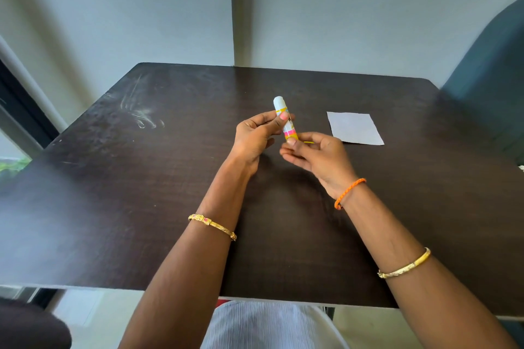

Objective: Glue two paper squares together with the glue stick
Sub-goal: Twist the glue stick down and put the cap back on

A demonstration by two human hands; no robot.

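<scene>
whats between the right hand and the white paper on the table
Only bare dark table separates the right hand from the paper in the head view.

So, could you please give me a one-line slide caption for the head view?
Both hands, left hand and right hand, hold a glue stick above a dark table, beside a white paper square.

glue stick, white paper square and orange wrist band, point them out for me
glue stick [285, 119], head view, on its white upper barrel
white paper square [354, 128], head view, at the sheet's middle
orange wrist band [349, 193], head view, on the braid crossing the right wrist
</scene>
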